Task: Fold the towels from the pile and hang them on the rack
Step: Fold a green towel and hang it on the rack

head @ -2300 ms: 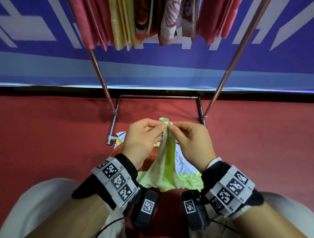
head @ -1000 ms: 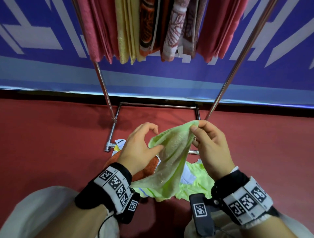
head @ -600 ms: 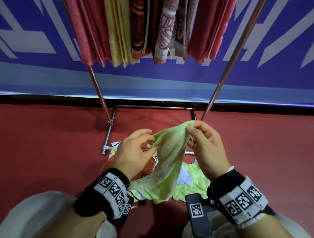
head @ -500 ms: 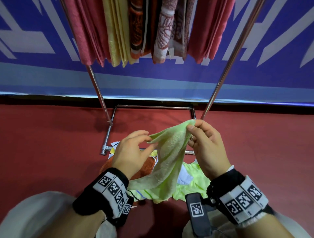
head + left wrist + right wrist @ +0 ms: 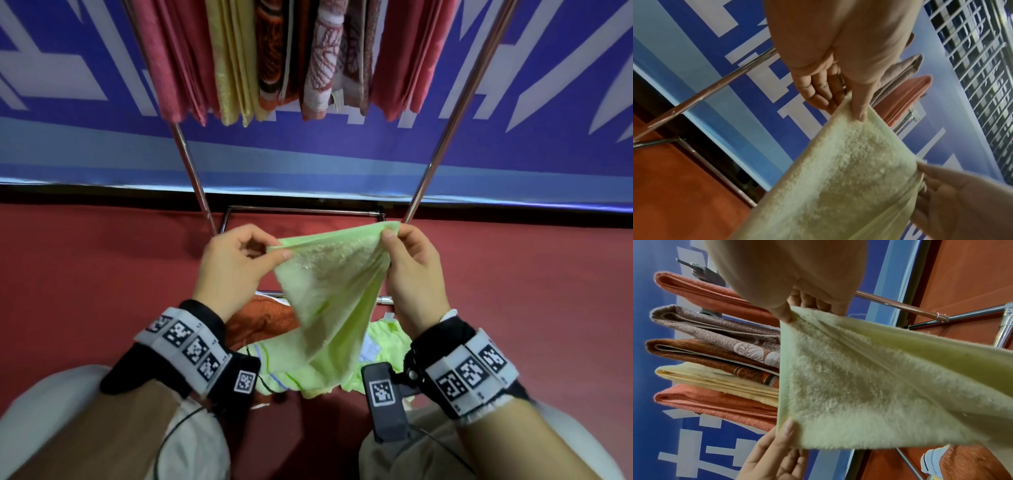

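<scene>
A light green towel hangs between my two hands above the pile on the red floor. My left hand pinches its top edge at the left with thumb and fingers. My right hand pinches the top right corner. The top edge is stretched between them and the rest droops toward the pile. In the left wrist view my thumb presses the green towel. The right wrist view shows the right hand gripping the towel corner. Folded towels hang on the metal rack above.
The rack's two slanted chrome posts and its floor frame stand just beyond my hands. An orange towel and other pale cloths lie in the pile. A blue banner wall runs behind. My knees frame the bottom of the view.
My hands have moved apart, spreading the green towel's top edge from a bunched pinch to a stretched span. The left hand slid along the edge to the left and now pinches it.
</scene>
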`<state>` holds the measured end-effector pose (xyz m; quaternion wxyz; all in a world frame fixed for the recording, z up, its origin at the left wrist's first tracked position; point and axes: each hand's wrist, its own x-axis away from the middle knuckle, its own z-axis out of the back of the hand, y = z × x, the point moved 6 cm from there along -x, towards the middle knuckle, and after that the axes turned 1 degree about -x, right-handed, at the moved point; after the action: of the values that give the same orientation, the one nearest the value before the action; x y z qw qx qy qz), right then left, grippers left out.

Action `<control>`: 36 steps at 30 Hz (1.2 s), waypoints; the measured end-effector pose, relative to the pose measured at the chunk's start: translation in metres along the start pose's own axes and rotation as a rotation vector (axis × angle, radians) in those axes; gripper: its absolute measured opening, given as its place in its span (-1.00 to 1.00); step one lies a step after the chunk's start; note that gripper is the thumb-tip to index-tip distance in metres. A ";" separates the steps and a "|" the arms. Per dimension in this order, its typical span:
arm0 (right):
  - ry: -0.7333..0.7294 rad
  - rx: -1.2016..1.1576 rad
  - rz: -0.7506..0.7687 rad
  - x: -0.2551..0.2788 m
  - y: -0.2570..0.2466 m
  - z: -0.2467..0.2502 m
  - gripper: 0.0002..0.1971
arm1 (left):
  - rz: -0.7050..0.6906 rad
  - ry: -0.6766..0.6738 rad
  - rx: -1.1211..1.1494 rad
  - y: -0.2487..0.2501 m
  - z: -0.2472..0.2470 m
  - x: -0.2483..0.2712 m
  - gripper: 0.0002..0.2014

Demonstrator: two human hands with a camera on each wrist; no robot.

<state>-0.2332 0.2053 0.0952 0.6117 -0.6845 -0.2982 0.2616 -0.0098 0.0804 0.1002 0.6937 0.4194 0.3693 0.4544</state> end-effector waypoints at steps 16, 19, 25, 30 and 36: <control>-0.169 0.144 0.177 0.051 -0.118 -0.018 -0.83 | -0.207 0.026 -0.237 0.127 0.091 0.030 -0.90; -0.192 0.157 0.221 0.061 -0.158 -0.022 -0.83 | -0.200 0.063 -0.036 0.154 0.107 0.033 -0.92; -0.204 0.080 0.283 0.092 -0.224 -0.022 -0.80 | -0.168 0.021 0.389 0.209 0.129 0.055 -0.91; -0.252 0.000 0.263 0.110 -0.250 -0.021 -0.79 | -0.165 -0.022 0.523 0.232 0.141 0.069 -0.67; -0.302 0.009 0.197 0.108 -0.228 -0.018 -0.87 | -0.099 -0.056 0.497 0.209 0.134 0.072 -0.72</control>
<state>-0.1666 0.2882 0.3241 0.5344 -0.6605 -0.3170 0.4214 0.0655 0.1645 0.3328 0.6008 0.5710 0.4702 0.3033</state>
